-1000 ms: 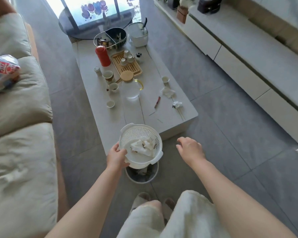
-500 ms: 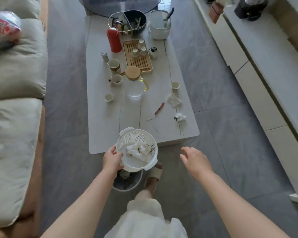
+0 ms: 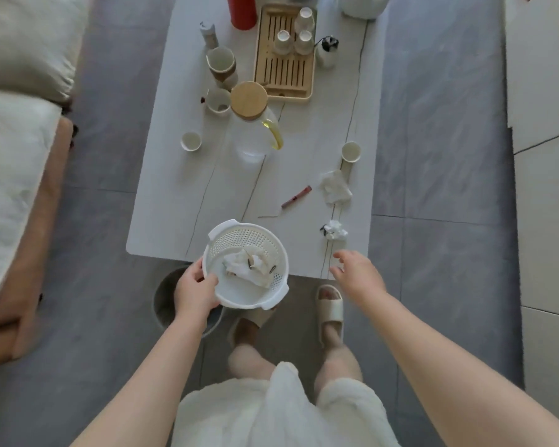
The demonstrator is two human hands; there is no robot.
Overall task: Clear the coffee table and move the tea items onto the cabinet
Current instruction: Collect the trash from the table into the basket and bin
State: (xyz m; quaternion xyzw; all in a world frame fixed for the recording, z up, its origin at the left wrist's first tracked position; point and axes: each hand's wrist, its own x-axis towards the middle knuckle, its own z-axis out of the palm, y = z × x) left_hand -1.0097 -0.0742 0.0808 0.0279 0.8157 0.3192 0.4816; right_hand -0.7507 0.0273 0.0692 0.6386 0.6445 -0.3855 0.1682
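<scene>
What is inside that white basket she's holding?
The basket, gripped by the left hand, holds crumpled white tissues and a couple of small dark scraps. Anything beneath the tissues is covered.

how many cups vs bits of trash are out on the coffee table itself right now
Cups and mugs: 7, three on the wooden tray, two mugs, two small cups
Crumpled tissues: 2
Red wrapper: 1
Total: 10
</scene>
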